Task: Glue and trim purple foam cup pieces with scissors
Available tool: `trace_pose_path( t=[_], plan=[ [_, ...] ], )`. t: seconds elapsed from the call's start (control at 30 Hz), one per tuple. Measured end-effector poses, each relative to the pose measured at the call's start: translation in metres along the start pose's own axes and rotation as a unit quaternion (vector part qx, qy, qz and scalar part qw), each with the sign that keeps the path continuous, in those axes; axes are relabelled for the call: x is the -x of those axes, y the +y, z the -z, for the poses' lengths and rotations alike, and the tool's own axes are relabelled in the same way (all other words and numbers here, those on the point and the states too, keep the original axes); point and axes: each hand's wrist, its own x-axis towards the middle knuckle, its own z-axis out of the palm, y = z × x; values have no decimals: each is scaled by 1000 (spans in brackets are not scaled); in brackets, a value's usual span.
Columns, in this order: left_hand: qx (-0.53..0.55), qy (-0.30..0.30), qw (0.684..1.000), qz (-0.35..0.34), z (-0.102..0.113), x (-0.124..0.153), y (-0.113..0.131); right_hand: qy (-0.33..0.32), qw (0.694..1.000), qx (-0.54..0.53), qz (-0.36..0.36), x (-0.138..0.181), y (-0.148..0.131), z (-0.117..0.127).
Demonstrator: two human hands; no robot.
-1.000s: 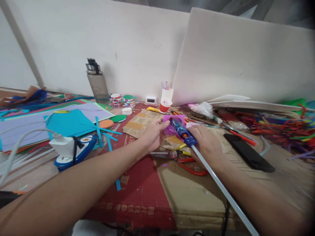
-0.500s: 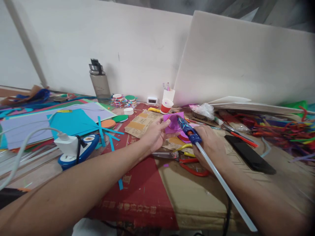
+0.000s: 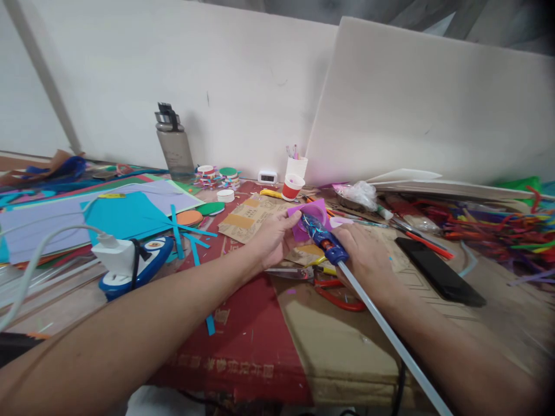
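Observation:
Pinched in my left hand [image 3: 277, 237] is a square of purple paper [image 3: 319, 209] with a round ring shape on it, held up above the table. My right hand [image 3: 362, 251] is wrapped around a blue glue gun [image 3: 323, 237], its front end over the lower part of the purple paper; whether the tip touches it I cannot tell. A long translucent glue stick [image 3: 390, 332] juts from the gun's back toward me. Below the hands lie red-handled scissors [image 3: 342, 300] and a yellow-handled pair [image 3: 323, 261], partly hidden by my right hand.
Left are coloured paper sheets [image 3: 119, 216] and a blue-and-white power strip [image 3: 147, 254] with a charger. A bottle [image 3: 174, 147], paper cups [image 3: 293, 186] and small round stacks [image 3: 228, 178] stand behind. Right lie a black phone [image 3: 437, 271] and tangled colourful strips [image 3: 498, 225].
The glue gun has shifted left and slightly down across the purple paper. The paper has tilted, showing more of its upper right part. My left hand keeps its hold.

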Motion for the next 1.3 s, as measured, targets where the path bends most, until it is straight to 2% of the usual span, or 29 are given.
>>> trace_pose_path(
  t=[0.17, 0.37, 0.67, 0.8, 0.97, 1.17, 1.3],
  plan=[
    [15, 8, 1000, -2, -3, 2, 1, 16, 999, 21, -20, -1, 2, -1],
    [27, 4, 999, -43, -1, 1, 1, 24, 999, 31, -38, -2, 4, -1],
    [16, -14, 990, -142, 8, -6, -6, -12, 997, 12, -78, 1, 5, -2],
    [-1, -23, 987, -157, 10, -8, -4, -47, 992, -18, -119, 1, 0, 0],
    [9, -11, 991, -134, 11, -9, -2, -58, 975, -115, -179, -1, -9, 1],
    [30, 5, 997, -68, 13, -7, 1, -57, 936, -192, -290, -5, -5, 1],
    [11, 21, 998, -62, 15, -7, 1, -73, 924, -220, -304, -6, -2, 1]
  ],
)
